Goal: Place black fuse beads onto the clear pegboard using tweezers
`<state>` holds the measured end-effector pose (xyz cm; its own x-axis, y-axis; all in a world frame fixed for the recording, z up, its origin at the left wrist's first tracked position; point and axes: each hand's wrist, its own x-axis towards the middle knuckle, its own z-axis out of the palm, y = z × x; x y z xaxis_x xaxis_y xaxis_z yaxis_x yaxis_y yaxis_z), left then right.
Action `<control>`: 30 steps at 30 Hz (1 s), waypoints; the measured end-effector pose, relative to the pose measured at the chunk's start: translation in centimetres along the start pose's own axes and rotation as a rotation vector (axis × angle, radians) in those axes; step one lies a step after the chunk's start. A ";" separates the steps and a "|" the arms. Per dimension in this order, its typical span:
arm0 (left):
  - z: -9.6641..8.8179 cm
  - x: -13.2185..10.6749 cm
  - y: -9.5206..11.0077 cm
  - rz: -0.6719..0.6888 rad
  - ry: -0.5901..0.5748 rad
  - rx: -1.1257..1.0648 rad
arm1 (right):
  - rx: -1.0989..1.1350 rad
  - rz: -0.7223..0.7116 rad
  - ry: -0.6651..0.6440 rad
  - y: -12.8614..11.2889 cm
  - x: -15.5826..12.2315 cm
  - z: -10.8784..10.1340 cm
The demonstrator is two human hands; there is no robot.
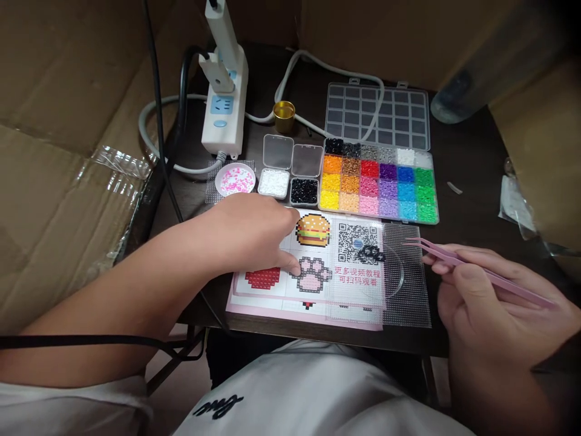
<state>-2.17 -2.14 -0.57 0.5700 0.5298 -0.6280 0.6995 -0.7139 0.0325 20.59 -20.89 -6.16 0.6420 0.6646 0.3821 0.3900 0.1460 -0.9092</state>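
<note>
A small dark surface (467, 181) stands closed in by cardboard (59, 181) on the left and at the back. In the head view its near edge runs just past a pattern sheet (295, 303) and a clear pegboard (406, 290), both lying almost flush with that edge. The pegboard overlaps the sheet's right part.

The back left is crowded with a power strip (224, 109) and looping cables, and a gold cap (284, 116) stands beside them. In the middle row sit a dish of pink beads (235, 179), a box of white beads (273, 182) and a box of black beads (304, 191). Next to them is a many-coloured bead organiser (379, 181) with its clear lid (377, 115) thrown back. The only bare stretch is on the right, beside the organiser and the pegboard.

The left hand (254, 233) rests on the sheet with its fingers loosely curled and grips nothing. Its forefinger is stretched out, and the tip touches the sheet just beside the paw print (312, 274), below the burger (313, 230) and right of the heart (263, 278).

The right hand (490, 303) is at the surface's right front corner, closed around pink tweezers (442, 254) pinched between thumb and fingers. The tweezer tips stand a little apart over the pegboard's upper right. They point toward a cluster of black beads (370, 252) on the board, which lies near them but apart.
</note>
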 end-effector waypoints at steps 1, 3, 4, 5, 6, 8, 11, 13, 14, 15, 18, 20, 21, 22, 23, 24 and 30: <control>0.0 0.0 0.0 0.002 0.000 -0.005 | -0.022 -0.009 0.019 -0.1 0.0 0.0; -0.1 -0.1 0.0 0.008 0.001 -0.009 | -0.059 -0.034 0.077 -0.2 0.0 0.0; -0.1 -0.2 0.0 0.012 0.004 -0.009 | -0.066 -0.037 0.080 -0.2 0.0 0.0; -0.1 -0.2 0.1 0.014 0.004 -0.008 | -0.071 -0.031 0.079 -0.2 0.0 0.0; -0.2 -0.3 0.1 0.016 0.003 -0.005 | -0.076 -0.021 0.077 -0.2 0.0 0.0; -0.2 -0.3 0.1 0.016 0.007 0.003 | -0.068 -0.007 0.063 0.1 -0.1 -0.1; -0.3 -0.4 0.1 0.010 0.009 0.008 | -0.003 -0.035 0.063 1.0 0.0 -0.2; -0.5 -0.4 0.1 0.004 -0.002 0.004 | 0.035 -0.048 0.051 1.7 0.0 -0.3; -0.5 -0.4 0.1 0.001 -0.008 -0.001 | 0.055 -0.045 0.039 2.0 0.0 -0.4; -0.5 -0.4 0.1 -0.001 -0.008 -0.008 | 0.083 -0.042 0.026 2.2 0.1 -0.4; -0.5 -0.4 0.0 -0.003 0.003 -0.029 | 0.170 -0.035 0.010 2.5 0.2 -0.5; -0.4 -0.3 -0.1 -0.004 0.007 -0.039 | 0.185 -0.036 0.017 2.5 0.1 -0.5; -0.3 -0.3 -0.1 -0.003 0.007 -0.043 | 0.178 -0.034 0.016 2.4 0.1 -0.5; -0.2 -0.2 -0.1 -0.003 0.005 -0.045 | 0.168 -0.029 0.014 2.4 0.1 -0.6; -0.2 -0.1 -0.1 -0.003 0.004 -0.048 | 0.156 -0.021 0.011 2.3 0.0 -0.6; -0.1 0.0 -0.1 -0.007 0.003 -0.048 | 0.143 -0.009 0.007 2.3 0.0 -0.7; -0.1 0.0 -0.1 -0.004 0.005 -0.010 | 0.091 0.034 0.035 2.1 0.0 -0.7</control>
<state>-2.17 -2.04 -0.55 0.5689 0.5352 -0.6244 0.7063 -0.7069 0.0377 21.88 -21.10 -7.99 0.6771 0.6449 0.3545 0.3065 0.1908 -0.9325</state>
